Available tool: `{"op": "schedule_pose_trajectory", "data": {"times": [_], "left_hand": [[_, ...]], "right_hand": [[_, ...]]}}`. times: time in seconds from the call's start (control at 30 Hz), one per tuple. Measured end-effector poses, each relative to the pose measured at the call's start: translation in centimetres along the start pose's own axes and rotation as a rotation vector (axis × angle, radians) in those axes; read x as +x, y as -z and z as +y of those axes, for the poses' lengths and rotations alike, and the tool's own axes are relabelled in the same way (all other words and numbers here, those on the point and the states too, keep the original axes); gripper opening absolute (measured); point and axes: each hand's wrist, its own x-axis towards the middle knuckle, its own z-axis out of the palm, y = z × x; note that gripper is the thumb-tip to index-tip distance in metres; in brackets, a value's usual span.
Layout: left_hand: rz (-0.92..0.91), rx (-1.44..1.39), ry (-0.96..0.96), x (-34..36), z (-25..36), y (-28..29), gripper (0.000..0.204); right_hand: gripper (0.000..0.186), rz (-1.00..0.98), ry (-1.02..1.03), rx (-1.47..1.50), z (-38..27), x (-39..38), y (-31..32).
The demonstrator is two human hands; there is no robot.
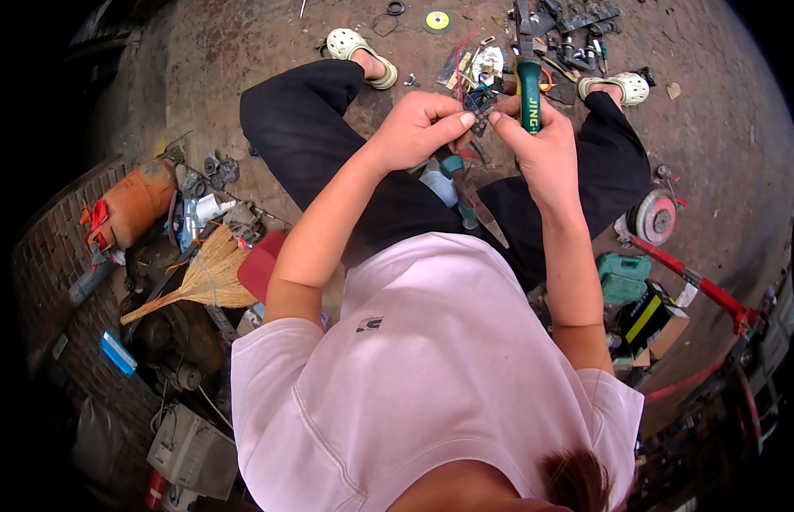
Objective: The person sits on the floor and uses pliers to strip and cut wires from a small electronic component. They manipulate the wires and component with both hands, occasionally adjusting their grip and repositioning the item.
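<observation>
Between my two hands is a small dark part with a grid-like face. My left hand pinches its near side between thumb and fingers. My right hand closes on its right side with the thumb and fingertips. A green tool handle lies against the right hand's fingers and points away from me; whether they grip it I cannot tell. Below the left hand, a tool with teal grips and a long tapered metal nose, like pliers, slants toward my lap. My fingers hide part of the small part.
Loose tools and metal parts lie on the floor ahead, near a yellow disc. A straw broom and a rusty orange cylinder are at left. To the right are a grinding disc, a teal case and a red bar.
</observation>
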Motion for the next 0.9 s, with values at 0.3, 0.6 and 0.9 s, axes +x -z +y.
{"op": "schedule_pose_trajectory", "data": {"times": [0.3, 0.6, 0.9], "left_hand": [[0.052, -0.055, 0.022, -0.3, -0.4, -0.3, 0.036], [0.149, 0.042, 0.007, -1.1, 0.7, 2.2, 0.036], [0.128, 0.139, -0.044, -1.1, 0.7, 2.1, 0.033]], "right_hand": [[0.016, -0.072, 0.195, -0.242, -0.7, -0.3, 0.6], [0.027, -0.462, 0.066, -0.162, 1.6, -3.9, 5.3], [0.023, -0.508, 0.039, -0.093, 2.2, -4.3, 5.2]]}}
